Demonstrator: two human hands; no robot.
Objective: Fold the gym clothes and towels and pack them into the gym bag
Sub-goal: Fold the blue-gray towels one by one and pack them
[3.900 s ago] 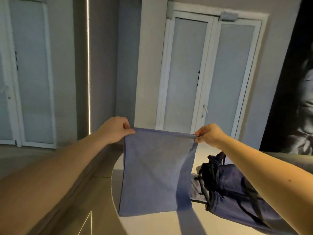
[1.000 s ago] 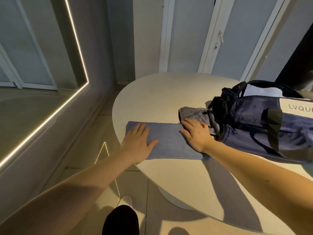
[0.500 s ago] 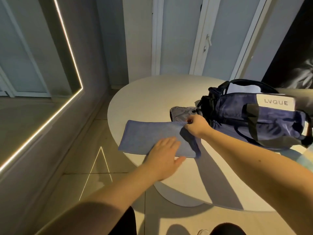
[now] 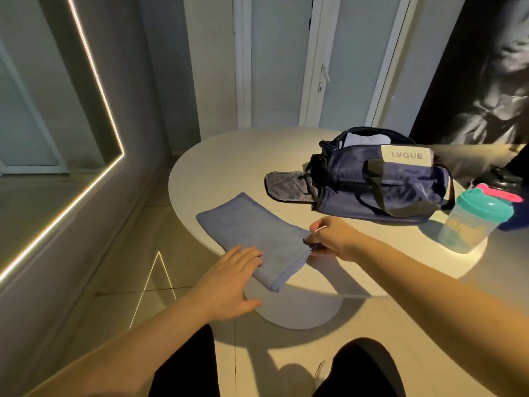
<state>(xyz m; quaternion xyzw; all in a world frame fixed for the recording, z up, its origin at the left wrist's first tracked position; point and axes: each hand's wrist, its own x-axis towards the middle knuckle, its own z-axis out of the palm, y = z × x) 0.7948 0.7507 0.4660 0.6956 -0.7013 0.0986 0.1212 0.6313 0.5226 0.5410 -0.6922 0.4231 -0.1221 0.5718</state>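
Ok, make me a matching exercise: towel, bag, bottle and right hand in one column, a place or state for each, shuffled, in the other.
1 towel
2 bag
3 bottle
4 right hand

A has a teal lid
B pinches the towel's end
C lies at the table's near edge
D bears the label LVQUE

Pairs: 1-C, 2-D, 3-A, 4-B

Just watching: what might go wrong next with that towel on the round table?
1. The near end of the towel hangs past the edge of the table. With only the flat left hand on it, it might slide to the floor.
2. The right hand pinches just one end, so the layers could slip and fold crooked.
3. The shaker bottle stands beside the gym bag near the rim, so shifting the bag might topple it.
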